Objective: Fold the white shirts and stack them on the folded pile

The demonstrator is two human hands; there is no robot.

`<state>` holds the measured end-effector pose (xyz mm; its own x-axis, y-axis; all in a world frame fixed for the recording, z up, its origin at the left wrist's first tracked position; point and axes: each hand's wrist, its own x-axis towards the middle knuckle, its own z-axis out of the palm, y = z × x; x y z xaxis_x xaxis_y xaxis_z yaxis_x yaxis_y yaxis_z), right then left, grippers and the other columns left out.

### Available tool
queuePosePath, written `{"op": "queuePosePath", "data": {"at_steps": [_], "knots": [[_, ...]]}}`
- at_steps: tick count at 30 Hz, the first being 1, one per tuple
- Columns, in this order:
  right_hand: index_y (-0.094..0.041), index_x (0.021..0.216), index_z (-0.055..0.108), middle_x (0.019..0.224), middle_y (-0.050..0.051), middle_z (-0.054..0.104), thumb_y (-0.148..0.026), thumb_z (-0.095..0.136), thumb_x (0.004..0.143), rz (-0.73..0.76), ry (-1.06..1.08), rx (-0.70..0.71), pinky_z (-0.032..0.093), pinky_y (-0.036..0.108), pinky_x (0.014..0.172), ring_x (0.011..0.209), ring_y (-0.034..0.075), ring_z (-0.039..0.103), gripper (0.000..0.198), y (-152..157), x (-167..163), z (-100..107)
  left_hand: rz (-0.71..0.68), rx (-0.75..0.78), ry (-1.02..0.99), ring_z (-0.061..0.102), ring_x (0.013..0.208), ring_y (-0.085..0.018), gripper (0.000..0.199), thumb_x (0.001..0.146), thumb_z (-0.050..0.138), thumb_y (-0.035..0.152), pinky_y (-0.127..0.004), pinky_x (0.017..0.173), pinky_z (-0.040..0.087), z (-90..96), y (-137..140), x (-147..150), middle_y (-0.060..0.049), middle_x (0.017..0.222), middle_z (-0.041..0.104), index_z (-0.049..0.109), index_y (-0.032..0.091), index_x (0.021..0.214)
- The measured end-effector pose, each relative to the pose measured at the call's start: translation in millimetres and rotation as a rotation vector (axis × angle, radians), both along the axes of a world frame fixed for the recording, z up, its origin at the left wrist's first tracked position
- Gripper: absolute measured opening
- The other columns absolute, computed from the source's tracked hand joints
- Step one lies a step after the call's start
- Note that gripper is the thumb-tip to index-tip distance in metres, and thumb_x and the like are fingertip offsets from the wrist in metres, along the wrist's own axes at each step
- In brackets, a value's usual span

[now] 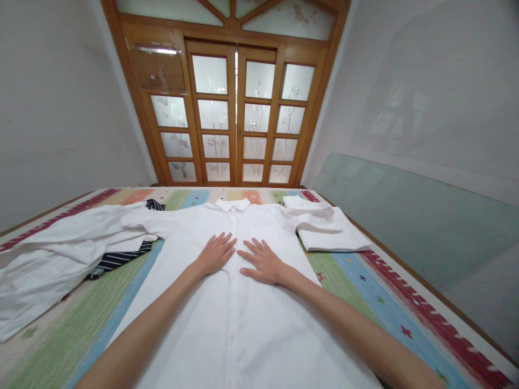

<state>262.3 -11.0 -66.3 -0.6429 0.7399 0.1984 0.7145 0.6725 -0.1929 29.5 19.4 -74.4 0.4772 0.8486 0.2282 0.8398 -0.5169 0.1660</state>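
A white button-up shirt lies spread front side up, its collar at the far end and its button placket running down the middle. My left hand rests flat on the chest, just left of the placket, fingers spread. On the other side of the placket, my right hand lies flat with its fingers apart too. Neither hand grips the cloth. One sleeve reaches left over other garments; the right sleeve lies bunched against a folded white garment.
Beneath everything is a colourful striped cloth. At the left lie a rumpled white garment and a black-and-white striped one. A pale green panel stands along the right wall. Wooden glazed doors are beyond the far edge.
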Motion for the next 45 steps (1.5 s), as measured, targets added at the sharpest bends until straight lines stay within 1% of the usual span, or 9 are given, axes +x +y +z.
{"op": "queuePosePath", "data": {"at_steps": [3,5,7,10,14,19,30,39,45], "knots": [[-0.026,0.130,0.058,0.140,0.012,0.053,-0.049,0.055,0.091,0.057,0.048,0.006,0.030,0.047,0.108,0.131,0.029,0.043,0.045,7,2,10,-0.033,0.049,-0.003,0.038,0.138,-0.027,0.045,0.098,0.034,0.039,-0.051,0.113,0.029,-4.3,-11,2,-0.007,0.146,0.048,0.054,0.026,0.135],[-0.019,0.121,0.062,0.124,0.013,0.062,-0.039,0.053,0.094,0.040,0.091,0.002,0.039,0.041,0.101,0.117,0.024,0.054,0.035,22,-2,13,-0.051,0.112,-0.028,0.043,0.135,-0.026,0.043,0.097,0.035,0.037,-0.049,0.111,0.032,-8.1,-17,5,-0.008,0.141,0.054,0.057,0.023,0.132],[-0.013,0.117,0.061,0.116,0.014,0.065,-0.032,0.050,0.095,-0.004,0.129,-0.009,0.043,0.039,0.097,0.109,0.023,0.058,0.031,44,-9,14,-0.062,0.184,-0.072,0.051,0.128,-0.025,0.040,0.096,0.038,0.032,-0.047,0.109,0.038,-11.1,-21,8,-0.010,0.134,0.060,0.060,0.020,0.126],[-0.012,0.122,0.059,0.124,0.015,0.063,-0.026,0.047,0.095,-0.037,0.168,0.007,0.040,0.038,0.103,0.117,0.022,0.056,0.032,84,-24,9,-0.070,0.248,-0.129,0.058,0.119,-0.024,0.035,0.094,0.042,0.025,-0.043,0.103,0.045,-12.0,-25,11,-0.012,0.125,0.065,0.063,0.017,0.120],[-0.014,0.129,0.056,0.138,0.015,0.055,-0.026,0.041,0.097,-0.103,0.126,0.038,0.032,0.042,0.111,0.133,0.025,0.044,0.037,131,-49,5,-0.064,0.264,-0.136,0.059,0.116,-0.024,0.033,0.091,0.045,0.022,-0.042,0.100,0.048,-9.7,-28,12,-0.012,0.123,0.066,0.063,0.016,0.118],[-0.007,0.129,0.053,0.140,0.019,0.051,-0.024,0.036,0.099,-0.098,0.060,-0.001,0.030,0.035,0.113,0.135,0.022,0.042,0.038,164,-72,4,-0.056,0.257,-0.152,0.059,0.116,-0.024,0.031,0.090,0.047,0.020,-0.043,0.100,0.048,-7.1,-30,13,-0.011,0.124,0.066,0.063,0.016,0.117],[-0.001,0.139,0.043,0.146,0.023,0.042,-0.033,0.034,0.098,-0.207,-0.052,0.015,0.028,0.036,0.111,0.137,0.026,0.038,0.052,173,-96,-1,-0.031,0.236,-0.171,0.058,0.115,-0.025,0.029,0.088,0.049,0.018,-0.044,0.098,0.047,-2.3,-32,18,-0.010,0.122,0.066,0.063,0.017,0.114],[-0.004,0.145,0.035,0.154,0.021,0.030,-0.041,0.028,0.099,-0.324,-0.069,-0.063,0.018,0.045,0.114,0.142,0.028,0.028,0.060,175,-112,0,-0.045,0.255,-0.158,0.058,0.115,-0.026,0.030,0.089,0.050,0.018,-0.045,0.098,0.048,-5.5,-30,18,-0.010,0.124,0.065,0.063,0.017,0.116],[-0.005,0.150,0.026,0.157,0.020,0.022,-0.046,0.025,0.099,-0.326,-0.060,-0.110,0.011,0.045,0.116,0.146,0.028,0.019,0.066,171,-113,1,-0.049,0.272,-0.157,0.059,0.115,-0.026,0.031,0.089,0.049,0.019,-0.045,0.097,0.049,-6.0,-29,17,-0.010,0.123,0.066,0.064,0.018,0.116]]}}
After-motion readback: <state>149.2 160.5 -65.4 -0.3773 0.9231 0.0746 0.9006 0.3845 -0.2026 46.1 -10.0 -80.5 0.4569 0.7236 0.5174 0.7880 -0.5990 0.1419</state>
